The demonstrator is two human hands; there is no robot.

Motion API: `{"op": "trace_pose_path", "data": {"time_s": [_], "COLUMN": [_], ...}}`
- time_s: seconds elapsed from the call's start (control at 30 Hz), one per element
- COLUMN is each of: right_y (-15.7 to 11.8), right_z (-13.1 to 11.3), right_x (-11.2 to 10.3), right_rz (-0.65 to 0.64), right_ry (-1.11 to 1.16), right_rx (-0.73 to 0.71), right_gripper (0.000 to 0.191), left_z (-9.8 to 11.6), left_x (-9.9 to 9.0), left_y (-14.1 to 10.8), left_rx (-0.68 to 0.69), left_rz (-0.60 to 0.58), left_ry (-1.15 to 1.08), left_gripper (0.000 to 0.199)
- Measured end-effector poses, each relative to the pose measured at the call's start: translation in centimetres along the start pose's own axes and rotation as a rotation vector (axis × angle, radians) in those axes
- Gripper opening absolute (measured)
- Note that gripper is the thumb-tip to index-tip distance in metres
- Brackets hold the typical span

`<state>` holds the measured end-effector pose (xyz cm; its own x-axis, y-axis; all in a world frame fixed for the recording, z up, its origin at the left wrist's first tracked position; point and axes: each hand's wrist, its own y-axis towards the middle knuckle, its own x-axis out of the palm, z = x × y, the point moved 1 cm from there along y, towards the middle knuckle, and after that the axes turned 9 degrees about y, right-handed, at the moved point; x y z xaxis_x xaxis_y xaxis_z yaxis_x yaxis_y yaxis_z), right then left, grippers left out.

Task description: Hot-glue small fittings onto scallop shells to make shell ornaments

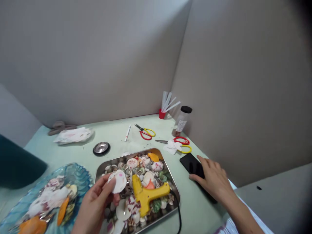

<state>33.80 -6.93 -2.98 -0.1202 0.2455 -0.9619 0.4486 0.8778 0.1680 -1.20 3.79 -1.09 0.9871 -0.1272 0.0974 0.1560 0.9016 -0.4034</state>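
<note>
Between the thumb and fingers of my left hand (95,198) is a round white disc (118,180) with pink spots, held above the near left part of a metal tray (175,187). A yellow hot glue gun (146,194) lies on the seashells (133,162) filling that tray, its black cord running over the right rim. To the right of the tray, my right hand (213,177) grips a black smartphone (192,164) by its edges, thumb on the near side and fingers on the far side. The palm hides part of the phone.
At left stands a blue glass dish (81,174) of shells. Behind the tray are scissors (146,131), more scissors (179,145) with white tissue (172,148), a white pen (127,133) and a round metal lid (101,148). A jar (180,122) and glue sticks (166,102) stand near the wall.
</note>
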Motion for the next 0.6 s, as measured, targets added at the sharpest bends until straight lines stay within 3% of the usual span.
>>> {"op": "trace_pose_path", "data": {"time_s": [0.13,0.4,0.6], "right_y": [-0.4,-0.4,0.5], "right_z": [1.6,1.5,0.6], "right_x": [1.5,1.8,1.6], "right_rz": [-0.095,-0.007,0.078], "right_ry": [0.007,0.091,0.044], "right_rx": [0.085,0.043,0.099], "right_gripper": [0.067,0.053,0.060], "left_z": [0.2,0.3,0.1], "left_x": [0.2,0.2,0.0], "left_y": [-0.1,-0.1,0.3], "left_rx": [-0.056,-0.089,-0.137], "left_rz": [0.021,0.030,0.059], "left_ry": [-0.011,-0.002,-0.010], "left_gripper": [0.052,0.060,0.063]}}
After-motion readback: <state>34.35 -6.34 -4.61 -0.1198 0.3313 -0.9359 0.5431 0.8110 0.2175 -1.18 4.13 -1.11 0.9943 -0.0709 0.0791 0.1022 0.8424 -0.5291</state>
